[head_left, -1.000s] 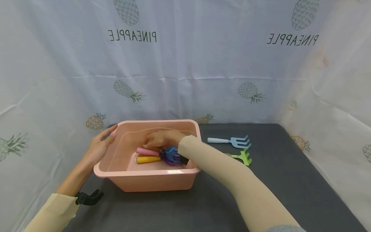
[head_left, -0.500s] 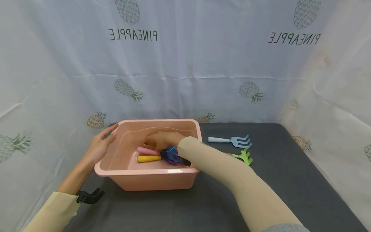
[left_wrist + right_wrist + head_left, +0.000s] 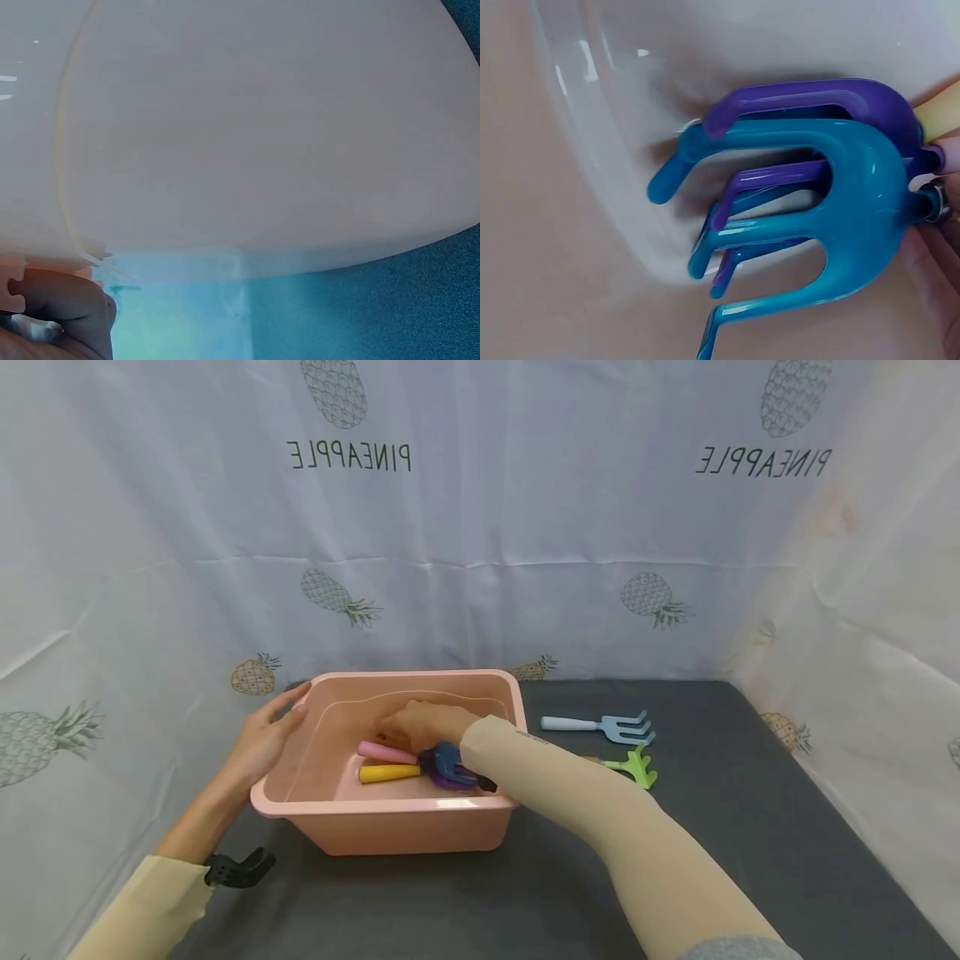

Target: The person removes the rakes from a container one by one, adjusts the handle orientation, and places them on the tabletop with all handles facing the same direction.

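My left grip [image 3: 262, 739] holds the left rim of the pink basin [image 3: 397, 831], thumb inside the edge and fingers on the outer side. The basin sits on the dark counter [image 3: 480, 910]. My right grip [image 3: 423, 722] is down inside it, fingers curled on the neck and handle of a blue fork [image 3: 866, 217], whose tines spread over a purple fork [image 3: 889, 109] lying in the basin. Darker blue tines show beneath the purple ones. A pink handle [image 3: 384, 752] and a yellow handle [image 3: 390, 773] lie side by side in the basin, just below my right grip in the head view; I cannot tell which head belongs to which.

To the right of the basin, on the counter, lie a light-blue fork [image 3: 622, 727] with a white handle and, nearer me, a green fork [image 3: 635, 767], its handle partly hidden by my beige sleeve [image 3: 577, 785]. Behind hangs a pineapple-printed curtain [image 3: 480, 518].
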A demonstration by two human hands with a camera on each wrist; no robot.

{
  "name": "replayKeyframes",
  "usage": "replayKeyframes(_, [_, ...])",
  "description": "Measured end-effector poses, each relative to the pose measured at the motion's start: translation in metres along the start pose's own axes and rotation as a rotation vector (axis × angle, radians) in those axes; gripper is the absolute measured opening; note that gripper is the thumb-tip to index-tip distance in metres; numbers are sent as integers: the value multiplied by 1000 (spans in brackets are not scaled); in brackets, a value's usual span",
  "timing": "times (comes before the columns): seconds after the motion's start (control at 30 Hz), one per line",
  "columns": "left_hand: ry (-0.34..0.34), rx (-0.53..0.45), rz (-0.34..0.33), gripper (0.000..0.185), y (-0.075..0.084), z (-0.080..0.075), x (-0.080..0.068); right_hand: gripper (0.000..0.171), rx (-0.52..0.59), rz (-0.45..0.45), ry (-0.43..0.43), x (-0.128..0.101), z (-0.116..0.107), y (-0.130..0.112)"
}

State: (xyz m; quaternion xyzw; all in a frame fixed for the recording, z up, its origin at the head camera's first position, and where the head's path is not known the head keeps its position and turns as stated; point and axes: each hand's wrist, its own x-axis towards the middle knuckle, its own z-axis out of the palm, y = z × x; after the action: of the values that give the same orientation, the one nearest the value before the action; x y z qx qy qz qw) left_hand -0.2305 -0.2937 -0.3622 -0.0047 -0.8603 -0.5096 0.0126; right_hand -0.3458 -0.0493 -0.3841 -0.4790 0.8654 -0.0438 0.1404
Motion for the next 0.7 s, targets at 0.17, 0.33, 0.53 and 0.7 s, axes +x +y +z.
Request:
replayKeyframes(0.17, [6, 1, -13, 61, 0, 2, 3, 18, -30, -30, 15, -2, -4, -2])
replayKeyframes(0.33, [7, 0, -14, 61, 0, 2, 3, 14, -1, -21, -10, -3, -11, -1])
replayKeyframes(0.53, [8, 1, -12, 60, 1, 2, 4, 43, 105, -32, -41, -1, -19, 3])
replayKeyframes(0.7, [10, 20, -17, 60, 0, 2, 5, 63, 135, -46, -37, -2, -25, 3])
